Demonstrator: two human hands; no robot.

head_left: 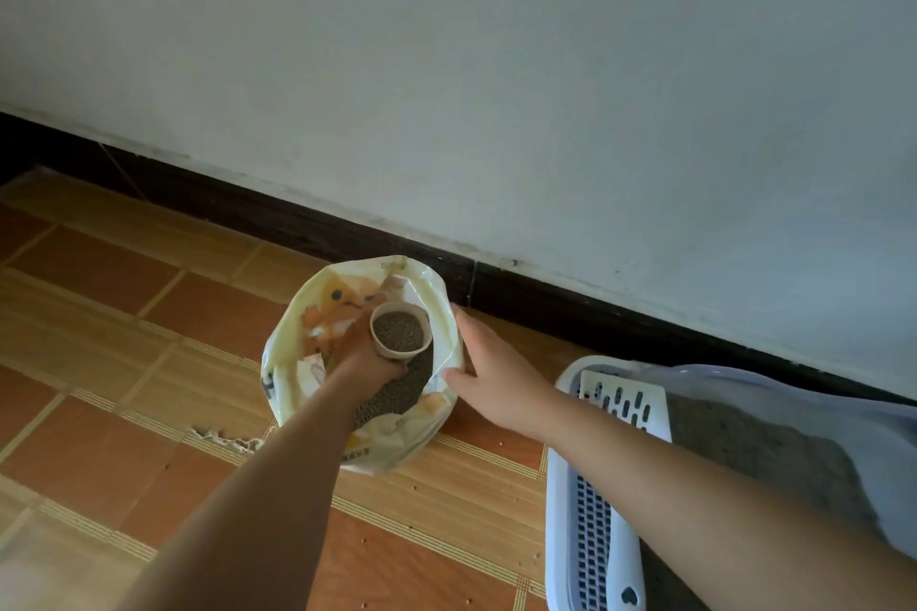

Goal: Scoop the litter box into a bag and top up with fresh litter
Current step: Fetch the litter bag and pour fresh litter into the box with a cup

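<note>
A cream litter bag [322,313] with an orange cartoon print stands open on the floor by the wall, dark granules inside. My left hand [364,352] reaches into it and grips a small beige cup [400,331] filled with dark litter, held upright just above the granules. My right hand [489,370] holds the bag's right rim, thumb against the edge. At the lower right sits the pale lilac litter box [565,501] with grey litter [754,452] in it. A white slotted scoop [625,399] lies across its near corner.
The white wall and dark skirting board [620,308] run right behind the bag and the box. Orange and tan floor tiles [149,313] spread to the left, with a few stray granules and a frayed bit of string [223,439] near the bag.
</note>
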